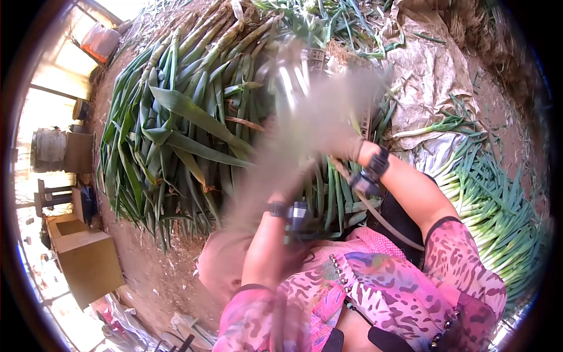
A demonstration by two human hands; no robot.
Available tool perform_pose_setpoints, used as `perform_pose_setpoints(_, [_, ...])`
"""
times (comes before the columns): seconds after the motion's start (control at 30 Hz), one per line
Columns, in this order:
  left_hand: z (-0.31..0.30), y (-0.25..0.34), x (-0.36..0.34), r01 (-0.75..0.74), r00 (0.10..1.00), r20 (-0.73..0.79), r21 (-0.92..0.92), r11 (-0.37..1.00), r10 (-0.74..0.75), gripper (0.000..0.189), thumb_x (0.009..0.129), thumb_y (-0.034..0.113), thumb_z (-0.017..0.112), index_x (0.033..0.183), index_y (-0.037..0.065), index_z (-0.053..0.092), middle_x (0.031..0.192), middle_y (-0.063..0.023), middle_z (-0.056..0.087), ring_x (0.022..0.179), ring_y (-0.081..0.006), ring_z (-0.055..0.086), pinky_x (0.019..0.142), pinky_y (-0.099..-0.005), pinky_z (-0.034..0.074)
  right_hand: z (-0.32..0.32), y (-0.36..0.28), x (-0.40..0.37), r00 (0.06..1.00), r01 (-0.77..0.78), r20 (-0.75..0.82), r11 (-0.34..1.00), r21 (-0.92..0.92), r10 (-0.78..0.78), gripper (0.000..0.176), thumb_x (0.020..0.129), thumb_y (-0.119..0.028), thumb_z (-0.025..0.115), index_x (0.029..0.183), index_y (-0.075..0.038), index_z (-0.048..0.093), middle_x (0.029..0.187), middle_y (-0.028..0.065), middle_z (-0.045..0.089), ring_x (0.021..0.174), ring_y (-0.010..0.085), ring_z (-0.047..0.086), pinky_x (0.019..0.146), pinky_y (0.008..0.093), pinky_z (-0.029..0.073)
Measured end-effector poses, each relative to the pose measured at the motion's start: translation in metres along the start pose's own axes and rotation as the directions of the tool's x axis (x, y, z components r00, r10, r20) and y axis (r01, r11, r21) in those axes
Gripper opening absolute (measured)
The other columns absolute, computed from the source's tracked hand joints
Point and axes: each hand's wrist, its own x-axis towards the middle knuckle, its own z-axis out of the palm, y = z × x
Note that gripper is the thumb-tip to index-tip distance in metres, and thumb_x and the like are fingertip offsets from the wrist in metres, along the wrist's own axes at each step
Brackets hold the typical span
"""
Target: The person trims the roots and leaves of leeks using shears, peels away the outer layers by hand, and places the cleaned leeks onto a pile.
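Note:
Both my hands are smeared by motion over the middle of the view. My right hand (343, 126) is above the right edge of a big pile of green onions (193, 117). Lower and to the left, my left hand (287, 182) reaches up beside the same pile. White onion stalks (293, 82) show blurred just above the hands; whether a hand grips them is hidden by the blur. A hose (381, 217) curves below my right wrist. Each wrist bears a dark strapped device.
Cleaned green onions (492, 217) lie in a heap at the right. A crumpled sheet (434, 76) spreads at the upper right. Perforated crate parts (365, 123) show near my right hand. At the lower left stands a cardboard box (88, 258), with a stool (56, 196) above it.

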Motion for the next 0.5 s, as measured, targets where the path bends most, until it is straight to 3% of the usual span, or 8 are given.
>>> perform_pose_setpoints(0.03, [0.001,-0.001,0.001,0.025,1.0,-0.005,0.035,0.999,-0.025,0.03,0.096,0.027,0.069,0.114,0.004,0.067,0.091,-0.0031,0.071,0.074,-0.0124,0.067,0.066,-0.0272,0.054,-0.003,-0.007,-0.009,1.0,0.013,-0.009,1.0,0.003,-0.013,0.044,0.084,-0.04,0.056,0.097,-0.002,0.074,0.085,0.0178,0.074,0.077,0.0326,0.073,0.074,0.0401,0.058])
perform_pose_setpoints(0.07, [0.003,-0.001,0.002,0.051,0.999,-0.008,0.072,0.996,-0.05,0.029,0.096,0.027,0.069,0.114,0.004,0.067,0.09,-0.0033,0.071,0.073,-0.0125,0.067,0.065,-0.0274,0.055,-0.019,-0.017,-0.015,0.994,-0.075,0.078,0.997,0.025,0.073,0.045,0.083,-0.041,0.057,0.097,-0.001,0.074,0.087,0.0182,0.074,0.078,0.0332,0.073,0.075,0.0407,0.057])
perform_pose_setpoints(0.2, [0.004,-0.022,0.013,0.043,0.999,-0.017,0.251,0.967,-0.04,0.028,0.095,0.026,0.069,0.111,0.003,0.067,0.088,-0.0043,0.071,0.07,-0.0127,0.066,0.06,-0.0284,0.054,0.011,0.032,0.029,1.0,-0.028,0.003,0.998,-0.062,0.028,0.048,0.082,-0.044,0.06,0.096,0.0,0.075,0.083,0.0194,0.073,0.079,0.0338,0.073,0.077,0.0421,0.057])
perform_pose_setpoints(0.27, [0.014,-0.016,0.004,-0.001,0.999,-0.033,0.182,0.983,0.008,0.028,0.094,0.026,0.07,0.11,0.003,0.067,0.086,-0.004,0.07,0.068,-0.0123,0.066,0.058,-0.0287,0.054,0.011,0.036,0.062,0.997,0.039,-0.066,0.995,-0.09,-0.045,0.049,0.084,-0.044,0.059,0.096,0.001,0.075,0.078,0.0191,0.073,0.079,0.0335,0.073,0.078,0.0423,0.057])
perform_pose_setpoints(0.33, [0.017,-0.009,-0.003,-0.008,0.999,-0.035,0.133,0.991,0.013,0.027,0.094,0.026,0.07,0.109,0.003,0.068,0.085,-0.0036,0.07,0.068,-0.0119,0.065,0.058,-0.0284,0.054,0.005,0.031,0.081,0.999,-0.001,-0.049,0.991,-0.134,-0.006,0.05,0.085,-0.046,0.059,0.096,0.001,0.075,0.079,0.0196,0.073,0.08,0.0334,0.073,0.078,0.0422,0.057])
perform_pose_setpoints(0.43, [0.02,-0.001,-0.009,0.001,0.999,-0.032,0.118,0.993,0.003,0.027,0.094,0.025,0.07,0.109,0.003,0.068,0.085,-0.0035,0.069,0.068,-0.0114,0.065,0.058,-0.0281,0.054,0.002,0.026,0.085,0.999,-0.035,-0.006,0.986,-0.163,0.034,0.05,0.086,-0.047,0.06,0.095,-0.001,0.076,0.087,0.0208,0.074,0.084,0.0337,0.074,0.079,0.0418,0.057])
perform_pose_setpoints(0.5, [0.02,-0.008,-0.004,-0.024,0.999,-0.032,0.156,0.988,0.03,0.026,0.094,0.025,0.069,0.109,0.002,0.068,0.085,-0.0041,0.07,0.068,-0.0113,0.065,0.059,-0.0281,0.054,-0.011,0.013,0.078,0.99,-0.074,0.106,0.984,-0.162,0.092,0.05,0.086,-0.048,0.06,0.094,-0.001,0.076,0.091,0.0214,0.074,0.086,0.0342,0.073,0.08,0.0419,0.057])
